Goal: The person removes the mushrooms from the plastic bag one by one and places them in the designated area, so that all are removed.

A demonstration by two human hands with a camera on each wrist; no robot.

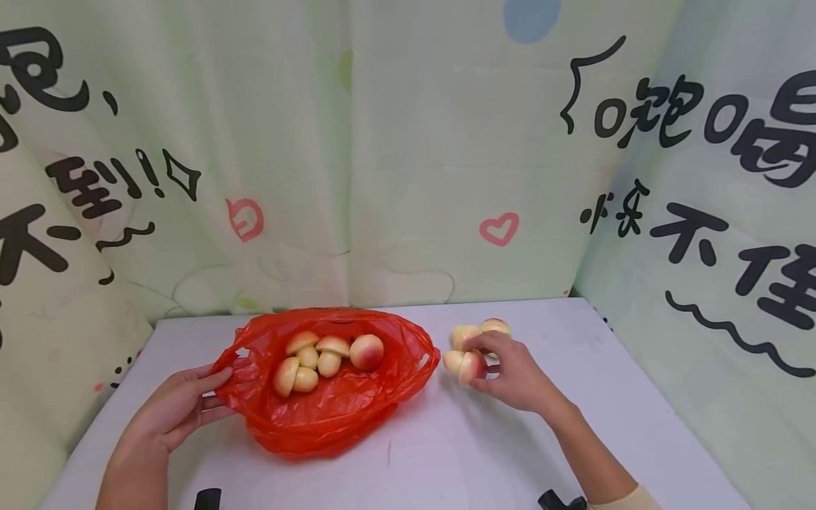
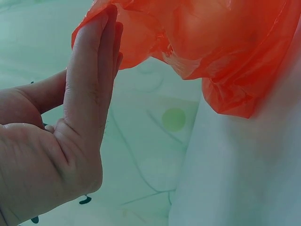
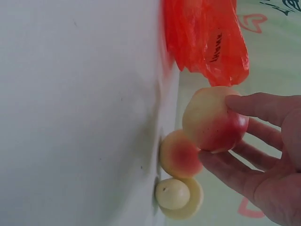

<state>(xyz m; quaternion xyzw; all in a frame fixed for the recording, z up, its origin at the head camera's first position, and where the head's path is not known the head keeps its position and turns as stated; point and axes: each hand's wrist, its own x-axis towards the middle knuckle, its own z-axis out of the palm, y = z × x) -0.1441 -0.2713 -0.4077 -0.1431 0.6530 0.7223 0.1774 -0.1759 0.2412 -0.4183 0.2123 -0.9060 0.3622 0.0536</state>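
A red plastic bag (image 1: 319,432) lies with its mouth spread wide, and several toy mushrooms (image 1: 328,363) with yellow stems and reddish caps rest inside. My left hand (image 1: 173,407) pinches the bag's left edge between thumb and fingers; in the left wrist view the fingers (image 2: 87,80) are long and nearly straight against the plastic. To the right of the bag, my right hand (image 1: 519,375) grips another toy mushroom (image 1: 470,368) by its cap, its pale stem toward the bag. The right wrist view shows this mushroom (image 3: 214,120) raised off the table, between thumb and fingertips.
Behind the right hand, two more mushrooms (image 1: 494,325) sit on the white table (image 1: 446,453), seen below the held one in the right wrist view. A pale curtain (image 1: 408,142) with black lettering encloses the table's back and sides. Black objects (image 1: 208,499) show at the bottom edge.
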